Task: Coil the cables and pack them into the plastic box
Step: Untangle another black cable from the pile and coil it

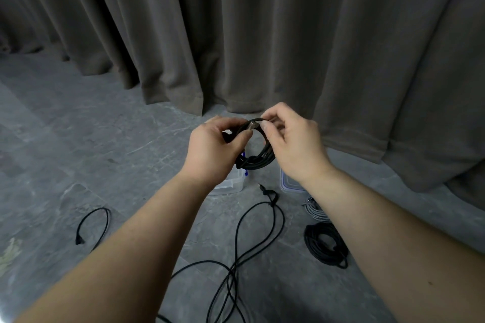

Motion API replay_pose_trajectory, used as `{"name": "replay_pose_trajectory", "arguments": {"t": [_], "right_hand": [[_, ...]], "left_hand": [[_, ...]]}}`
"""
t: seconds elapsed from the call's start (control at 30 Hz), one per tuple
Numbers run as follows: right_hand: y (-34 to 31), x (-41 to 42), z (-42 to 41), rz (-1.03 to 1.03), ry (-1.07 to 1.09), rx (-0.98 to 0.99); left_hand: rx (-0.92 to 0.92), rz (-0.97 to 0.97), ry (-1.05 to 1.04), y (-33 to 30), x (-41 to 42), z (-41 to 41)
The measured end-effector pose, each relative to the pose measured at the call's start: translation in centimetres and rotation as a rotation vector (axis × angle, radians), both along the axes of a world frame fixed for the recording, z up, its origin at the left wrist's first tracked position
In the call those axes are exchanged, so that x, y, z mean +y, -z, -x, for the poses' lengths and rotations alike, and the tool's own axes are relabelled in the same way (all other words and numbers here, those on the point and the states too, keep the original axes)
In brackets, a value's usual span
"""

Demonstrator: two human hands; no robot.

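Far left on the grey stone floor [65,139] lay a short black cord [92,223], curved, thin, plug end down, out of the way and not yet coiled. Left hand [215,149] gripped the black coil [258,157] at its top left, thumb over the loops, likely to keep the turns from springing apart. Coil was held mid-air between both hands, above the boxes; braided-looking, several tight round turns. Right hand [291,144] pinched the plug end [253,124] at the coil's top, probably tucking or wrapping the tail to lock the bundle. Under the hands sat the clear plastic box [228,183], mostly hidden, and its lid [288,186] just right, blue-edged. Loose black cable [246,244] sprawled in big slack loops below centre. Right of it a grey coil [315,211] and a black bundle [325,244], both wound, staged near the lid for packing. Brown pleated curtain [262,34] behind.
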State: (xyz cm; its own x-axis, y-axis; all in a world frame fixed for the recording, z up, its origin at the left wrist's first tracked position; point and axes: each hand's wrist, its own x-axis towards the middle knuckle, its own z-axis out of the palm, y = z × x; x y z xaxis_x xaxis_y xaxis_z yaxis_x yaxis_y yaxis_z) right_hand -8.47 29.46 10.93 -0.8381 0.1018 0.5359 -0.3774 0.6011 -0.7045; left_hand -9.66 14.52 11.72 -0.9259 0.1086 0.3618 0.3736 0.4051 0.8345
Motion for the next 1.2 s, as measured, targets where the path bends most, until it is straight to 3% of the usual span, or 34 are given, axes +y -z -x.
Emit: {"name": "replay_pose_trajectory", "arguments": {"t": [0.2,0.6,0.77,0.9,1.2], "right_hand": [[0.2,-0.1,0.1,0.046,-0.035,0.007],[0.4,-0.3,0.9,0.276,-0.059,-0.232],[0.4,-0.2,1.1,0.35,-0.036,-0.236],[0.4,-0.1,0.9,0.38,-0.041,-0.212],[0.2,-0.5,0.7,0.519,-0.077,-0.263]], "left_hand": [[0.027,0.046,-0.03,0.0,0.1,0.5],[-0.045,0.01,-0.099,0.7,-0.1,0.5],[-0.097,-0.045,-0.06,0.4,0.0,0.6],[-0.244,-0.186,0.031,-0.1,0.2,0.4],[-0.09,0.002,-0.069,1.1,0.4,0.8]]}}
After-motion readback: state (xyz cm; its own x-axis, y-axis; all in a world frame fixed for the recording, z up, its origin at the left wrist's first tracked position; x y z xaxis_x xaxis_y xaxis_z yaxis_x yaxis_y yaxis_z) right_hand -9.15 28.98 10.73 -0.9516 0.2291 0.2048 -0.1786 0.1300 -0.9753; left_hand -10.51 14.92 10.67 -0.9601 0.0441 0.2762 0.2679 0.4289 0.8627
